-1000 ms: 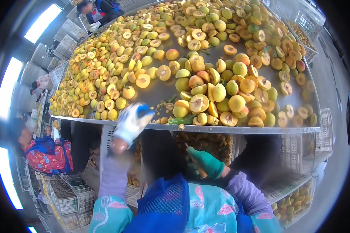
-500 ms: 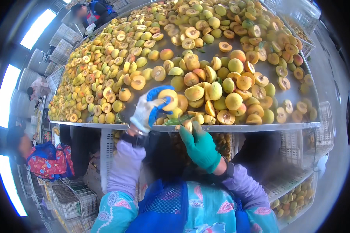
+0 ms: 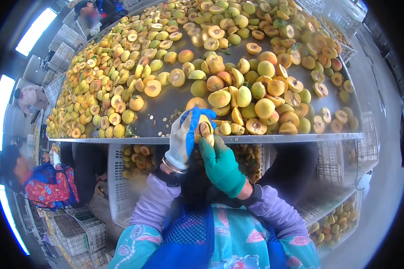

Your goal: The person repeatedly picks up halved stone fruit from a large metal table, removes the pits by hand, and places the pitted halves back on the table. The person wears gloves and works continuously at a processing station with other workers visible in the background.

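Note:
My left hand (image 3: 180,136), in a white glove with blue fingertips, is closed around a yellow peach half (image 3: 204,119) just above the table's near edge. Against the cut face sits a small pitting tool with a dark curved loop (image 3: 205,127). My right hand (image 3: 223,169), in a green glove, pinches this tool from below, its grip mostly hidden by the fingers. Both hands meet at the fruit. Beyond them, many whole and halved peaches (image 3: 265,107) are heaped on the metal table (image 3: 159,110), several halves with cut faces up.
White plastic crates of peaches stand below the table edge, one left of my arms (image 3: 117,188) and another at lower right (image 3: 332,204). A co-worker in a red patterned top (image 3: 49,186) sits at left; others work farther back. Stacked crates (image 3: 78,233) fill the lower left.
My left hand has brought the peach half down and toward me, onto the tool in my right hand. The hands were apart before and now meet. The whole view has shifted slightly.

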`<state>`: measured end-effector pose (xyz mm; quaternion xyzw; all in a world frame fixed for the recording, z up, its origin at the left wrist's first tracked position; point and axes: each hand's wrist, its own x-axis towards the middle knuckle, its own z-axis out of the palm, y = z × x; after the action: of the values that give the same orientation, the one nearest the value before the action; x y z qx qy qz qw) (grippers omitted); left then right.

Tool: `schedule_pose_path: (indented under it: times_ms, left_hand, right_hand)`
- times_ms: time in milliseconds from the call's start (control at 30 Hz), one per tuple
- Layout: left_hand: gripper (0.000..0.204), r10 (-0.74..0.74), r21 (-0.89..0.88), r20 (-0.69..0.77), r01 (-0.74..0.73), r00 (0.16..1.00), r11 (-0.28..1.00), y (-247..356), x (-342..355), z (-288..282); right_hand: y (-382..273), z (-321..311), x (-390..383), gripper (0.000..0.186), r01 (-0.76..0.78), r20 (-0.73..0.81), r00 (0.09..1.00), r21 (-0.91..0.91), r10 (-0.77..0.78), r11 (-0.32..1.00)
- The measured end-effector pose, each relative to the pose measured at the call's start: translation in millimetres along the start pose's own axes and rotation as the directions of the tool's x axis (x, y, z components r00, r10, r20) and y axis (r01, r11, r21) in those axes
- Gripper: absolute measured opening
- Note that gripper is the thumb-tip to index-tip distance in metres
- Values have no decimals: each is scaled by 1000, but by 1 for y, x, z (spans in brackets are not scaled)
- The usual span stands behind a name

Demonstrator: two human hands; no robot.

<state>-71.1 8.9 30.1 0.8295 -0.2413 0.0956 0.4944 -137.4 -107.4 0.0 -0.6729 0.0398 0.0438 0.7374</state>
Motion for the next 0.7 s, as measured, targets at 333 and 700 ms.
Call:
schedule_pose_path:
  times_ms: [333,700]
  left_hand:
    - [33,-335,-201,179,368,925,908,7,14,-9]
    - [32,246,-163,456,-191,856,968,-19,50,-11]
  right_hand:
    - [-4,-5,-1,35,-4,101,995,8,4,1000]
    - [-34,-7,-6,41,-601,540,797,668,270,438]
